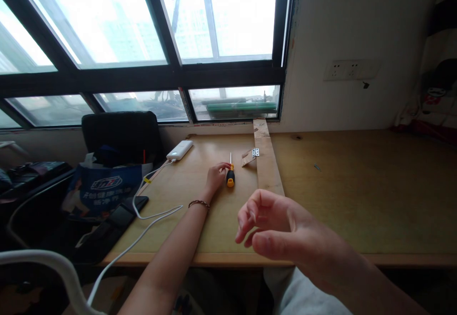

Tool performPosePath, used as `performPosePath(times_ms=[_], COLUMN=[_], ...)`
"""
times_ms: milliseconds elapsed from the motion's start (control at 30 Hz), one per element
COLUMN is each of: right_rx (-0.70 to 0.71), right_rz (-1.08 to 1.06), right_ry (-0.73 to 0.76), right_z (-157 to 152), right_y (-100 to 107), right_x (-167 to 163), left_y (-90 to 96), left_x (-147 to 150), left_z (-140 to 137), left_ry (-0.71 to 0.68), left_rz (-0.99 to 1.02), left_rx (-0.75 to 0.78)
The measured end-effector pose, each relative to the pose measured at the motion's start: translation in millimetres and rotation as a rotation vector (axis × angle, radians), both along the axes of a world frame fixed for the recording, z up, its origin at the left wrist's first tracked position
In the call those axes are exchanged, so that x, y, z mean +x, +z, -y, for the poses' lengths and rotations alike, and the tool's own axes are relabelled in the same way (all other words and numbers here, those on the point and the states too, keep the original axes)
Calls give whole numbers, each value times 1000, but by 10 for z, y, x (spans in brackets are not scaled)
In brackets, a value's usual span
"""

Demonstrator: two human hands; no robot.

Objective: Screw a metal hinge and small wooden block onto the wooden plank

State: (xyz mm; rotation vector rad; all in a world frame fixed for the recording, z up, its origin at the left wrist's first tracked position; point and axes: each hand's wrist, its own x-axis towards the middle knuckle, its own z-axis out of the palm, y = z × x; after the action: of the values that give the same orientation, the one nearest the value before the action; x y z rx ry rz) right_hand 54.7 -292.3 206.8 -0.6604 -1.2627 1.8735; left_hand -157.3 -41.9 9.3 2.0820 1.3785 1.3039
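Note:
A screwdriver (230, 177) with a black and yellow handle lies on the table, its shaft pointing toward the window. My left hand (216, 177) is at its left side, fingertips closed on the yellow collar; the thumb is hard to make out. Nearer to me, my right hand (278, 227) hovers above the table edge with fingers loosely curled, thumb apart and nothing in it. Beyond it runs a long wooden board (267, 165). A metal hinge (255, 152) sits at the board's left edge, joining a small wooden piece (249, 157) that tilts up.
Small screws (317, 167) lie on the table (357, 200) to the right. At the left edge rests a white power bank (180, 150) with a white cable (137, 210). A black chair (121, 136) holding a blue bag (103, 188) stands left of the table.

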Motion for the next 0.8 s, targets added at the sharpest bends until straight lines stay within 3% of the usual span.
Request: performPosePath(times_ms=[133, 400, 800], right_rx=[43, 274, 597], right_rz=[52, 186, 256], right_ry=[-27, -228, -366], right_z=[9, 46, 124], right_y=[23, 18, 75], right_x=[2, 29, 39], left_y=[-17, -11, 7], left_x=[-8, -8, 4], left_z=[-16, -8, 16], left_ry=[-5, -6, -11], left_rz=[-4, 7, 28], left_rx=[7, -12, -21])
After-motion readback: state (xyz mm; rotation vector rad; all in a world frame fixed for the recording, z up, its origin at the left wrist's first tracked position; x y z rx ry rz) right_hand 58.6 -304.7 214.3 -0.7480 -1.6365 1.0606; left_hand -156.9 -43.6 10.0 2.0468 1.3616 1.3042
